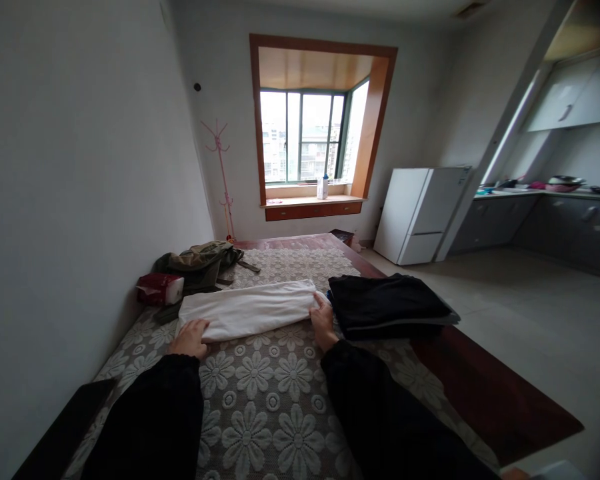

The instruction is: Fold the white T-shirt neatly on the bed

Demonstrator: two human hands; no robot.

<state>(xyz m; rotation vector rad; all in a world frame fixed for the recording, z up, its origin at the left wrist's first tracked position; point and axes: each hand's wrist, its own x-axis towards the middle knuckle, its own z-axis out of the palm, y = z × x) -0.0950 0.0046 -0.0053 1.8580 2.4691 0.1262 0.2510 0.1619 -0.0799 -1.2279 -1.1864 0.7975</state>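
A white cloth (pixel 253 312), folded into a long flat strip, lies across the lace tablecloth in front of me. At its near left corner my left hand (pixel 189 339) is closed on the fabric, fingers curled over the edge. My right hand (pixel 323 324) grips the opposite end, thumb on top and the other fingers mostly hidden. Just right of that hand sits a stack of folded dark clothes (pixel 387 303), black on top with a grey edge showing below.
The lace tablecloth (pixel 273 433) covers a dark red table (pixel 500 393). A green-brown backpack (pixel 200 260) and a red tissue pack (pixel 160 289) lie at the left by the wall. Beyond are a pink coat stand (pixel 223 170), a window, a white fridge (pixel 423 213) and kitchen cabinets.
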